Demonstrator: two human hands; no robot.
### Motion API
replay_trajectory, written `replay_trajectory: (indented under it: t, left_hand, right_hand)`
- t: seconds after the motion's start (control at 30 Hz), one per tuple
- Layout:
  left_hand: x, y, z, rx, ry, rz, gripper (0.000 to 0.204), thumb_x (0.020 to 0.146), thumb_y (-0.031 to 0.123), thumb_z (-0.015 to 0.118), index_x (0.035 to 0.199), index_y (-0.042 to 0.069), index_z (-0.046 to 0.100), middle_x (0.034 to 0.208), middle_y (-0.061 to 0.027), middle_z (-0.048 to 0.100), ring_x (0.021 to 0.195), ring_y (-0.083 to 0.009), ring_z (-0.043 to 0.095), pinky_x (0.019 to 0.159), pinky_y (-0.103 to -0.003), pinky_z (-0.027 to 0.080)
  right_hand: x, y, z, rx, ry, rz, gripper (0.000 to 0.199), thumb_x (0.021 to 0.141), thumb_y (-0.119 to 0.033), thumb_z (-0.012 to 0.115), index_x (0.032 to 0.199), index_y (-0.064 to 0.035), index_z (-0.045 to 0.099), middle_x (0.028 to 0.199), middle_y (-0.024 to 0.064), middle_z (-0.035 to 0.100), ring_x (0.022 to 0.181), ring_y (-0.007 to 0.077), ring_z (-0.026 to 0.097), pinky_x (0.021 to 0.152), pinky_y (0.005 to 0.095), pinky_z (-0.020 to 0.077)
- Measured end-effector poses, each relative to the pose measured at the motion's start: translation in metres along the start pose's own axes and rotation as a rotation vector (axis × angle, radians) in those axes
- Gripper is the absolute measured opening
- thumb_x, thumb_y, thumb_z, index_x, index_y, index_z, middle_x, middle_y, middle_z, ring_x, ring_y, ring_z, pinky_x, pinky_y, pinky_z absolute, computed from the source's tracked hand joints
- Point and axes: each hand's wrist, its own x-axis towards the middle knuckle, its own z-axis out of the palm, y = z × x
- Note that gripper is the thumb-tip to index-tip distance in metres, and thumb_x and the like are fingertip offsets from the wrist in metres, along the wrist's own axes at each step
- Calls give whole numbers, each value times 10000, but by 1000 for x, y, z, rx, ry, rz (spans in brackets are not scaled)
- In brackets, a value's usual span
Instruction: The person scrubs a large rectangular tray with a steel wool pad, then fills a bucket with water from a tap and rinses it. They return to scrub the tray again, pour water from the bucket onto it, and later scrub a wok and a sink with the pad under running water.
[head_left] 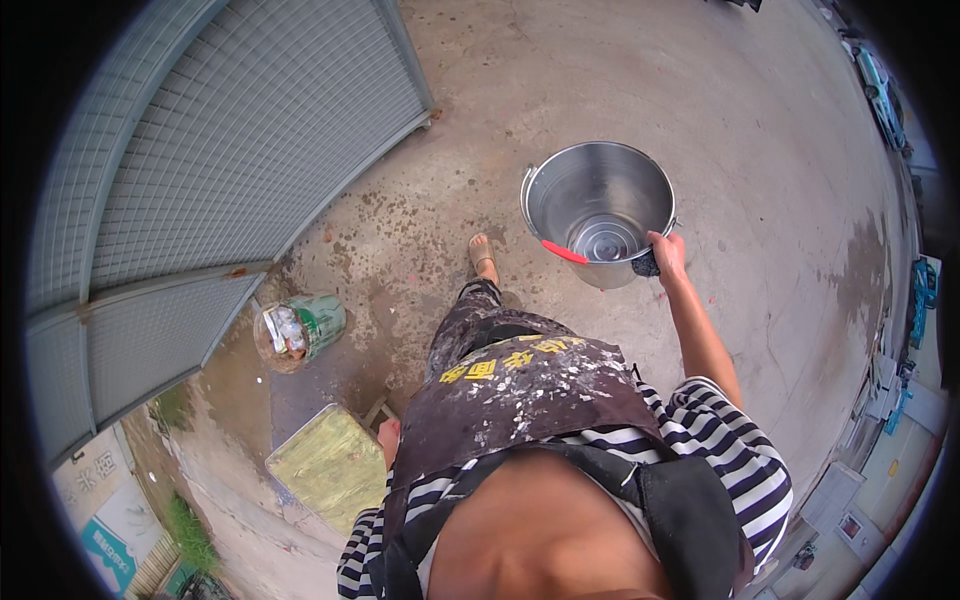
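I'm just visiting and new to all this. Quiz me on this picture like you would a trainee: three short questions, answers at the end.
1. Which of the person's hands grips the rim of the metal bucket?
2. True or false: the red handle grip lies along the side of the bucket farthest from the wearer.
3. Fill in the gap: in the picture, the green bin with rubbish in it is to the ____ of the bucket.

Key:
1. The right hand.
2. False; it lies along the near side.
3. left
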Motion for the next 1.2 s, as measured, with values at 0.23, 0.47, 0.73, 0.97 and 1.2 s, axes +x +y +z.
replay_trajectory:
  t: [0.23,0.47,0.73,0.97,1.2]
  left_hand:
    - [-175,135,359,290,-694,255,344,833,293,546,1094,92,450,1017,-80,547,918,-218,554,742,-393,474]
    - [-348,198,636,625,-1379,90,625,844,464,464,1223,-23,364,1051,-186,554,899,-286,595,686,-447,523]
    - [-379,187,823,674,-1235,177,216,762,7,543,965,-60,510,789,-142,607,642,-253,626,500,-385,550]
    - [-402,230,921,505,-1047,263,233,731,1,509,953,-54,465,736,-148,598,557,-252,611,412,-340,523]
    - [-380,328,1034,433,-867,275,54,689,4,523,739,-14,530,675,-130,576,513,-250,565,424,-357,493]
  right_hand:
    - [34,-141,-2,339,-72,-78,159,781,-140,542,847,1,573,737,19,572,621,100,518,580,257,414]
    - [108,-259,1,275,-164,-292,168,812,-141,537,857,17,570,731,4,576,659,64,501,592,245,417]
    - [289,-373,-25,50,-306,-474,206,809,-170,529,881,19,565,712,9,569,649,73,495,586,265,416]
    - [417,-483,-6,-62,-425,-560,270,785,-198,539,973,-9,576,831,126,635,767,193,598,702,334,454]
    - [529,-600,60,-259,-460,-631,375,811,-385,552,740,-19,517,686,79,576,621,171,553,582,329,436]
